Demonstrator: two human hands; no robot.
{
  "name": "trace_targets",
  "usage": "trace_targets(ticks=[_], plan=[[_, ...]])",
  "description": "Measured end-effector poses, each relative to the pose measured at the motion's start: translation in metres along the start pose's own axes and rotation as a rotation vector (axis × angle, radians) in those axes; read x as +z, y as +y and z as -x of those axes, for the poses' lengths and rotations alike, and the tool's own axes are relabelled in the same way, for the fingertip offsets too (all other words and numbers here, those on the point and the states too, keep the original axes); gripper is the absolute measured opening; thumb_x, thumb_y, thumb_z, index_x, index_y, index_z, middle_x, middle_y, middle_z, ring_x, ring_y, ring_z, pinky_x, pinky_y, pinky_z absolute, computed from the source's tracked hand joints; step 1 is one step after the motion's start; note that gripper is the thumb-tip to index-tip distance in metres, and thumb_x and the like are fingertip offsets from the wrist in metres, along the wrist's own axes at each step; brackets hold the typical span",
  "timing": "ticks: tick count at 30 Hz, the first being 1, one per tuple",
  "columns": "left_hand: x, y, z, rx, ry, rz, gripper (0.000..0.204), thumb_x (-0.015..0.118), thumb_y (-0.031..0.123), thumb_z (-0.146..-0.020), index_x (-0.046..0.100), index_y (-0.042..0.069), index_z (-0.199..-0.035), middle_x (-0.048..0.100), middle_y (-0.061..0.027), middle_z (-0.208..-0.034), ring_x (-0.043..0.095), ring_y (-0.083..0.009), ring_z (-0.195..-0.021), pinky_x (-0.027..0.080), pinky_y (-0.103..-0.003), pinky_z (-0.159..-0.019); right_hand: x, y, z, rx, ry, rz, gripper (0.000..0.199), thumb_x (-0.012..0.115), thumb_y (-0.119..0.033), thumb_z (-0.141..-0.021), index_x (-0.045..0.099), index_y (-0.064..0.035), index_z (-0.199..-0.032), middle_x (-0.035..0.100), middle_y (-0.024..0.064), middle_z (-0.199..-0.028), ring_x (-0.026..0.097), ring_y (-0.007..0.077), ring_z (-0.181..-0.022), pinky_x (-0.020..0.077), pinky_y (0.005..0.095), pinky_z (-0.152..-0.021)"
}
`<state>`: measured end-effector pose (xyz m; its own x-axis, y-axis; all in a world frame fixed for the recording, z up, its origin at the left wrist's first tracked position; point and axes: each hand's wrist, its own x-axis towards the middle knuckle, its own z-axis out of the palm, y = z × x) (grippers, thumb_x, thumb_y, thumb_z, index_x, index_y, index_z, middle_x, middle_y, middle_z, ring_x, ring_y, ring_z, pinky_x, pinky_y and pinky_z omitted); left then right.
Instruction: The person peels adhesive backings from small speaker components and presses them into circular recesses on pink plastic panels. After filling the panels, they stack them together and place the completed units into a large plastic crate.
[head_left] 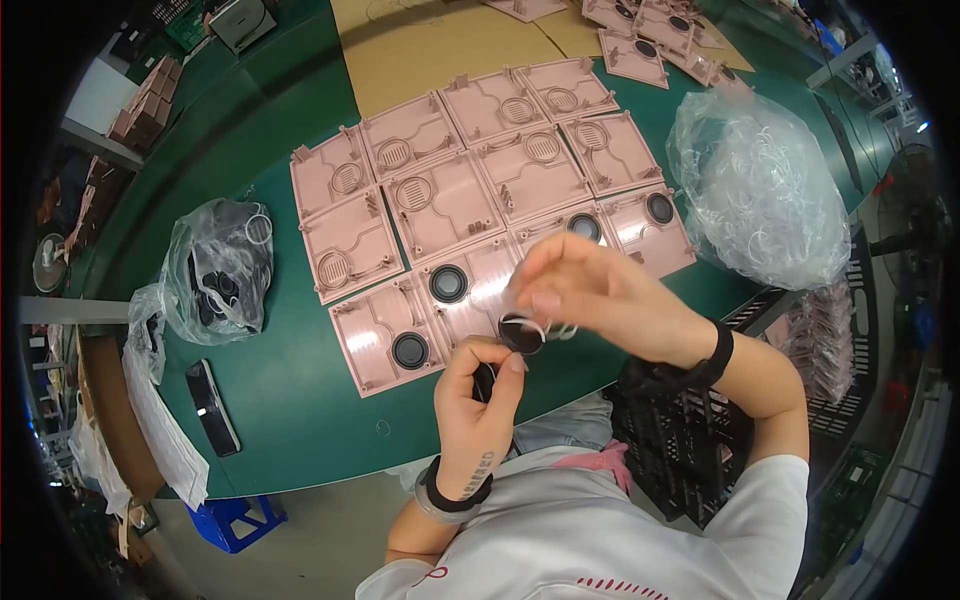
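Note:
My left hand [470, 412] is closed, pinching a round black disc [522, 338] between thumb and fingertips; more black shows inside its curled fingers. Just above, my right hand [612, 306], slightly blurred, holds thin white rings [566, 332]. A white ring also lies against the face of the black disc. Beyond both hands, pink plastic panels [450, 215] are laid out in rows with their ribbed insides up. Those of the nearest row carry black round discs [410, 350] in their corners; the farther ones show bare round grilles.
A clear bag of white rings [765, 190] stands at the right, a clear bag of black discs [222, 275] at the left. A phone [213, 408] lies on the green table [300, 430]. Brown cardboard [430, 50] and more pink panels [635, 58] are at the back. Black crates [680, 440] stand at my right.

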<state>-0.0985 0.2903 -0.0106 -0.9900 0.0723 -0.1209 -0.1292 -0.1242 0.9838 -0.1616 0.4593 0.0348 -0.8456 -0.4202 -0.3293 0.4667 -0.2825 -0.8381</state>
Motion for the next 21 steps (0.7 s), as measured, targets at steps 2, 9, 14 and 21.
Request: trace_targets(ticks=[2,9,14,21], plan=[[-0.004,0.001,0.001,-0.038,-0.027,0.008,0.003,0.055,0.002,-0.089,0.052,0.001,-0.086,0.053,-0.0004,-0.080,0.042,-0.0056,-0.065,0.035,-0.018,-0.058,0.003,0.000,0.002,0.019,-0.065,-0.113,0.016,0.067,-0.006,-0.082,0.056,-0.0045,-0.093,0.059,0.0017,-0.089,0.057,0.0100,-0.080,0.0443,0.0240,-0.071],[-0.018,0.009,-0.003,-0.353,-0.131,0.765,0.006,0.049,0.009,-0.093,0.053,0.004,-0.093,0.055,-0.0018,-0.081,0.035,-0.0036,-0.059,0.026,-0.017,-0.048,-0.004,-0.010,0.006,-0.738,-0.173,1.054,0.018,0.074,-0.010,-0.076,0.061,-0.0067,-0.089,0.062,0.0031,-0.092,0.059,0.0095,-0.080,0.0479,0.0271,-0.067],[-0.015,0.012,-0.005,-0.363,-0.162,0.701,0.012,0.051,0.011,-0.093,0.055,0.002,-0.101,0.059,-0.0039,-0.088,0.034,-0.0037,-0.058,0.026,-0.017,-0.048,-0.013,-0.004,0.003,-0.806,-0.029,1.136,0.019,0.076,-0.011,-0.073,0.065,-0.0064,-0.087,0.065,0.0026,-0.084,0.059,0.0079,-0.075,0.0454,0.0232,-0.059],[-0.015,0.002,0.004,0.084,-0.263,-0.523,0.034,0.061,0.009,-0.085,0.056,0.001,-0.118,0.058,-0.0100,-0.116,0.046,-0.0086,-0.061,0.037,-0.021,-0.050,-0.117,-0.076,-0.058,-0.372,0.473,0.828,0.015,0.069,-0.013,-0.081,0.066,0.0008,-0.086,0.065,0.0014,-0.076,0.055,0.0048,-0.065,0.0429,0.0199,-0.056]])
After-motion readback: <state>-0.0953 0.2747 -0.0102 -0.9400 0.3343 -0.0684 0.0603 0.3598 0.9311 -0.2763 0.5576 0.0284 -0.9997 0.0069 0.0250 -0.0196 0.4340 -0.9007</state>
